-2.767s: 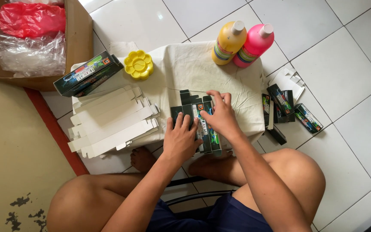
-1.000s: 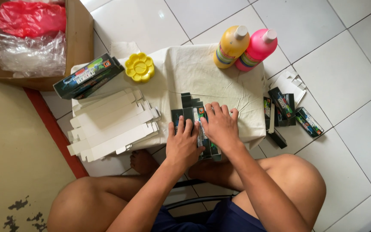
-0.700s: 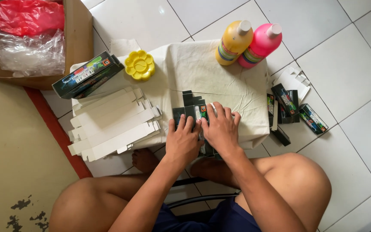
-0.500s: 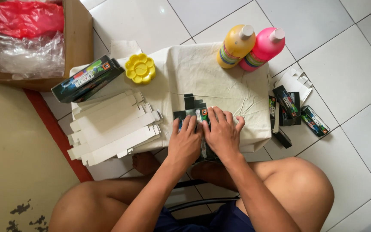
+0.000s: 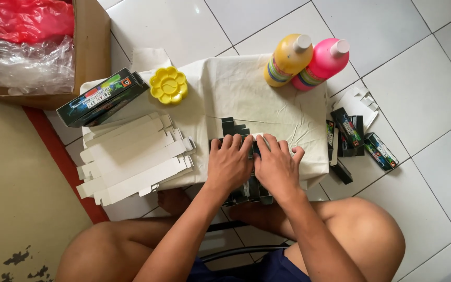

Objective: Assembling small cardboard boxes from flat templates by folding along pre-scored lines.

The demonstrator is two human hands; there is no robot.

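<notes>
My left hand (image 5: 229, 163) and my right hand (image 5: 276, 167) lie side by side, palms down, pressing a flat dark printed carton (image 5: 234, 127) on a small table draped in white cloth (image 5: 246, 94). The carton's top flaps stick out beyond my fingertips and its lower end shows below my wrists; my hands hide its middle. Just to the left of my left hand lies a fanned stack of flat white carton blanks (image 5: 131, 159).
A yellow flower-shaped palette (image 5: 168, 85) and a long dark box (image 5: 102, 97) sit at the table's back left. Yellow (image 5: 288, 59) and pink bottles (image 5: 322, 63) stand at the back right. Small dark boxes (image 5: 358, 141) lie on the tiled floor. A cardboard box (image 5: 96, 42) holds plastic bags.
Both hands have slid together over the dark carton and now press flat on it side by side. The view has shifted slightly.
</notes>
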